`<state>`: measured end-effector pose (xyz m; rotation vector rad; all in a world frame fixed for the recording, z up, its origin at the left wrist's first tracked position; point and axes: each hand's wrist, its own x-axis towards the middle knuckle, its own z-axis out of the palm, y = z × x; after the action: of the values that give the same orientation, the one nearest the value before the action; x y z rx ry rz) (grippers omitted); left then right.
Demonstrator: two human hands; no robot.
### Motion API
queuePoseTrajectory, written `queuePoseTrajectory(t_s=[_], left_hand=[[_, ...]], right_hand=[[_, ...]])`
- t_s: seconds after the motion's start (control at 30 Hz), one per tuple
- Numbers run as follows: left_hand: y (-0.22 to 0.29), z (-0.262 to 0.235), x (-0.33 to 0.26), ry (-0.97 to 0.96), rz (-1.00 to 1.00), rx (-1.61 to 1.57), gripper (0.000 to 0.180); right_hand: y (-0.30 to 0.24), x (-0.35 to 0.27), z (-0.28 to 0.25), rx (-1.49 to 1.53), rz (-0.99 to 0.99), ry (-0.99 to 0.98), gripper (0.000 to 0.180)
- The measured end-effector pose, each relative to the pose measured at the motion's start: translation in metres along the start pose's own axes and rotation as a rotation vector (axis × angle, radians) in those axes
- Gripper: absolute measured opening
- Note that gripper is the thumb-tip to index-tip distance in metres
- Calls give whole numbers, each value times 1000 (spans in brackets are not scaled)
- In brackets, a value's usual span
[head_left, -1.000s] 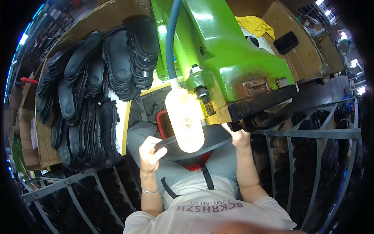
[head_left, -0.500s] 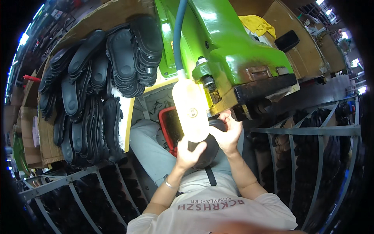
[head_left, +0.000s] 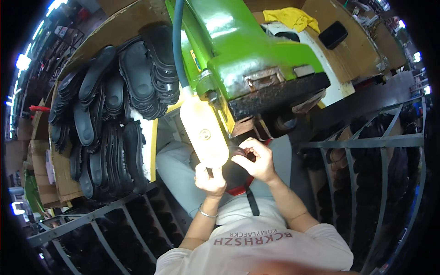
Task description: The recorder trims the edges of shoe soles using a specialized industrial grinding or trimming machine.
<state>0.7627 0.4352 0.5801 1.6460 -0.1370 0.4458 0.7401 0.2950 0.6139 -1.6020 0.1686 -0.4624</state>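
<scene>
A dark, rounded piece point(head_left: 234, 174) lies low over my lap, partly behind a glowing lamp point(head_left: 204, 133); its kind is not clear. My right hand point(head_left: 259, 160) pinches its upper right edge between thumb and bent fingers. At its left side my left hand point(head_left: 211, 182) is closed, with fingertips close to the lamp's lower end; the lamp's glare hides part of that grip. Just above my hands stands the green machine point(head_left: 270, 59), its dark head point(head_left: 279, 96) overhanging the area beyond my right hand.
Stacks of black shoe soles point(head_left: 137, 68) fill a cardboard-sided bench at the left. A blue-grey hose point(head_left: 178, 41) runs up from the lamp. Metal racks point(head_left: 366, 142) with dark items flank both sides. A yellow cloth point(head_left: 293, 18) and a black block point(head_left: 333, 35) lie behind the machine.
The whole view has shifted, bringing the machine and lamp further left. My right hand has come down and away from the machine's head, and the dark piece has changed its angle.
</scene>
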Motion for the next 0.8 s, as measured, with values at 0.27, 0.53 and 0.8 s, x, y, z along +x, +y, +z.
queuePoseTrajectory(t_s=[0.27, 0.53, 0.8], left_hand=[[-8, -2, -1, -180, 163, -8, 21], [-115, -40, 49, -388, -354, 93, 35], [-9, 46, 236, -24, 559, 637, 49]], right_hand=[[49, -47, -47, -280, 148, -391, 25], [69, -55, -89, 247, 426, -70, 27], [-6, 138, -148, -305, 149, 467, 64]])
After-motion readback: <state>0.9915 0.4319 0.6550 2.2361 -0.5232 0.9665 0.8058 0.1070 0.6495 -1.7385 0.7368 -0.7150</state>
